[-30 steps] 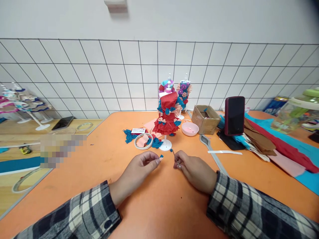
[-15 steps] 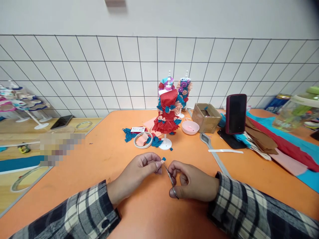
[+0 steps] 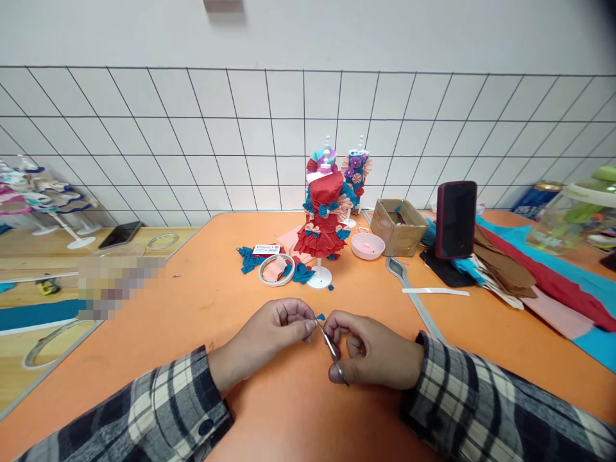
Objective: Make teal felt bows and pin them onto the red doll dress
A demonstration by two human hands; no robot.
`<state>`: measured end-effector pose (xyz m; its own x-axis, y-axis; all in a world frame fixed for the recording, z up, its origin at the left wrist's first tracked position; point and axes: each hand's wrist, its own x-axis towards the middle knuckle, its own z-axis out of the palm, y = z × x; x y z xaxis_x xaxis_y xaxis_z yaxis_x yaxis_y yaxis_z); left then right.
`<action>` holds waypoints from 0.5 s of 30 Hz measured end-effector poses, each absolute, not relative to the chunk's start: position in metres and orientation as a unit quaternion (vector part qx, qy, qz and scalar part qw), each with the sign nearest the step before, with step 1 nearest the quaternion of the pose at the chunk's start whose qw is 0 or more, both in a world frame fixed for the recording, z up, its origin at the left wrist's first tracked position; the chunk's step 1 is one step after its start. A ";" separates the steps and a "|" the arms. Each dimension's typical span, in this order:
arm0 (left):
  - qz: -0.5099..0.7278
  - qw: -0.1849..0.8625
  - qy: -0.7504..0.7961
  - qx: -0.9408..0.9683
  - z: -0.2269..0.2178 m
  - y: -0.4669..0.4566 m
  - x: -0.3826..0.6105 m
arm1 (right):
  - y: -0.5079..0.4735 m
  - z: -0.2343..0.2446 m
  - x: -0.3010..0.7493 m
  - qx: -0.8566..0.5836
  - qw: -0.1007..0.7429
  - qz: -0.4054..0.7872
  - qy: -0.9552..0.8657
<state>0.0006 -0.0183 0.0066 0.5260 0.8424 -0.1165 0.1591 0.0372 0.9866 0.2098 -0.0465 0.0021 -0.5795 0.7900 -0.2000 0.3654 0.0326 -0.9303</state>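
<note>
My left hand point(image 3: 276, 333) is closed in a pinch at the middle of the table. At its fingertips shows a small blue scrap point(image 3: 321, 317), looking like crepe paper or cloth; most of what the fingers pinch is hidden. My right hand point(image 3: 373, 350) grips a small pair of metal scissors point(image 3: 332, 346), thumb at the lower handle loop. The blade tips reach the left fingertips, beside the scrap. Behind the hands stands a mini dress form in a red ruffled dress point(image 3: 323, 215) with blue and pink bows, on a white base point(image 3: 319, 278).
Left of the form lie a tape roll point(image 3: 262, 277), a small red-and-white box point(image 3: 267, 250) and blue scraps point(image 3: 249, 260). To its right are a pink bowl point(image 3: 367, 246), a cardboard box point(image 3: 399, 228), an upright phone point(image 3: 456, 219), a white strip point(image 3: 436, 292) and coloured sheets point(image 3: 563, 308).
The blue scrap has shifted slightly down and right, and its pink part no longer shows. My left fingertips have come closer to the scissors, which have moved slightly.
</note>
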 end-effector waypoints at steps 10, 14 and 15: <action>0.281 0.605 0.400 0.628 0.007 -0.018 0.002 | -0.047 0.004 0.210 -0.408 0.190 0.550 -0.703; 0.291 0.610 0.403 0.617 0.006 -0.018 0.002 | -0.047 0.004 0.210 -0.400 0.204 0.573 -0.686; 0.293 0.610 0.404 0.616 0.006 -0.017 0.001 | -0.047 0.003 0.209 -0.397 0.205 0.582 -0.679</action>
<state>0.0014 -0.0174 0.0056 0.5019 0.8548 -0.1319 0.1398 0.0703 0.9877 0.2094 -0.0469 0.0034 -0.6001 0.7785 -0.1840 0.3003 0.0061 -0.9538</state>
